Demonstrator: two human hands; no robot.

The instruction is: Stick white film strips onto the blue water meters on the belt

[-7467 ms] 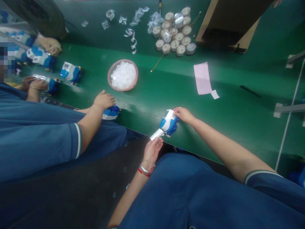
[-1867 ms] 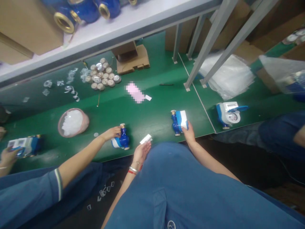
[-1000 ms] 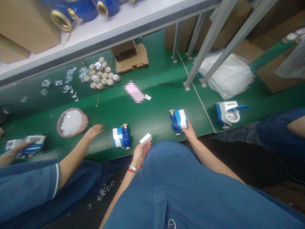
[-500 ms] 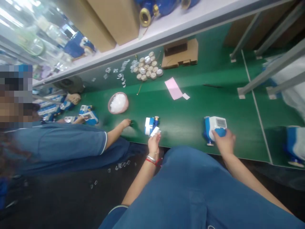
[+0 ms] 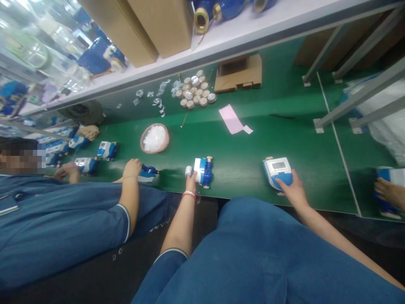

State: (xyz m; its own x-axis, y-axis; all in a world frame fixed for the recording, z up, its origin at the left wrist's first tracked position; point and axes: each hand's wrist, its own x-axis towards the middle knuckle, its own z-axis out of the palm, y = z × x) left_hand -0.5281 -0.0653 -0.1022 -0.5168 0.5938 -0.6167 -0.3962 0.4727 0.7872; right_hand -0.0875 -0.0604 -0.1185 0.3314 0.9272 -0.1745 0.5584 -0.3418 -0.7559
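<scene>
On the green bench (image 5: pixel 234 156), my right hand (image 5: pixel 294 190) grips the lower right side of a blue and white meter (image 5: pixel 278 171), its grey display facing up. My left hand (image 5: pixel 190 181) is at the left side of a second meter (image 5: pixel 205 171), which lies on its side with its blue pipe body to the right. A small white roll (image 5: pixel 188 170) sits at the fingers of that hand. The fingers look closed there, but their exact hold on roll and meter is too small to tell.
A bowl of white pieces (image 5: pixel 155 138), round parts (image 5: pixel 198 90), pink paper (image 5: pixel 230 119) and flat cardboard (image 5: pixel 238 74) lie beyond. A co-worker's hand (image 5: pixel 132 168) is at left, another person's hand (image 5: pixel 390 192) at right. A shelf (image 5: pixel 253 31) overhangs.
My left hand has moved left to the side of its meter. The right-hand meter has turned and shifted slightly left. A hand has appeared at the far right; the co-worker's hand has moved left.
</scene>
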